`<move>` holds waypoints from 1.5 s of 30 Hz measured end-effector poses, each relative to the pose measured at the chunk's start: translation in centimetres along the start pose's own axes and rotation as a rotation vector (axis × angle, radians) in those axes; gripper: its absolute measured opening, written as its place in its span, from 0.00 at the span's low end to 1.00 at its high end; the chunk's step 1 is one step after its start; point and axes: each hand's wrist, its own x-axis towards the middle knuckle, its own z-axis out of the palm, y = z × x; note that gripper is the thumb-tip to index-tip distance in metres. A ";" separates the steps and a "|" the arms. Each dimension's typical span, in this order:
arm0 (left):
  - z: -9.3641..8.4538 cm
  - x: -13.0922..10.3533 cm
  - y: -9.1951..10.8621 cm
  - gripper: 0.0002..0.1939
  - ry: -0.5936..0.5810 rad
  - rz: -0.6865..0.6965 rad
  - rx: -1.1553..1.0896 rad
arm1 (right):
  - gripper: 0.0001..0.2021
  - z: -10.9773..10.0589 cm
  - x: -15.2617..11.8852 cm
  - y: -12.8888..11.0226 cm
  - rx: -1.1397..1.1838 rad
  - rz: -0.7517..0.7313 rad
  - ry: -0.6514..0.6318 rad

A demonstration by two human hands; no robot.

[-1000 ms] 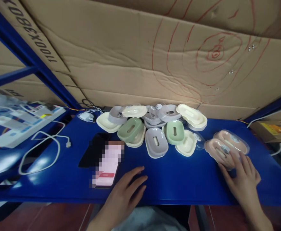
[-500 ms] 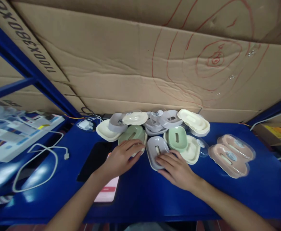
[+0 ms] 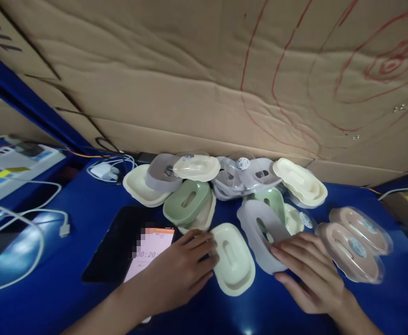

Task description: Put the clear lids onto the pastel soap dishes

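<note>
A cream oval dish (image 3: 237, 274) lies on the blue table, and my left hand (image 3: 195, 260) rests at its left edge with fingers bent a little and apart. My right hand (image 3: 310, 270) grips a lavender slotted tray (image 3: 260, 237) by its lower right side, thumb below and fingers on top. This tray is tilted and held off the table, in front of a green slotted tray (image 3: 277, 200) and a cream dish (image 3: 293, 218). Up and left of the cream oval dish, another green slotted tray (image 3: 188, 202) sits on a cream one.
More cream and lavender dishes (image 3: 164, 172) line the cardboard wall (image 3: 155, 79). Two pink packaged dishes (image 3: 350, 251) are at the right. A phone (image 3: 151, 253) lies partly under my left arm, beside a black tablet (image 3: 113, 246). Cables and a power strip (image 3: 46, 160) are at the left.
The lavender tray has been lifted and moved right in my right hand, uncovering the cream oval dish. My left hand has come off the green tray to the cream dish. The view has shifted.
</note>
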 end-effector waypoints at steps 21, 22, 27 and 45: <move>1.4 -0.1 2.2 0.09 -0.152 0.033 -0.084 | 0.10 1.8 1.0 -2.6 -0.017 -0.069 0.016; 1.6 0.1 2.5 0.08 -0.167 0.045 -0.068 | 0.09 2.4 1.1 -3.1 0.015 -0.092 0.002; 0.5 1.8 2.5 0.12 -0.224 0.171 -0.003 | 0.06 3.7 1.2 -3.5 -0.007 -0.081 -0.013; -3.0 1.8 0.0 0.14 0.236 0.205 0.103 | 0.10 2.5 1.0 -3.4 -0.048 -0.081 0.013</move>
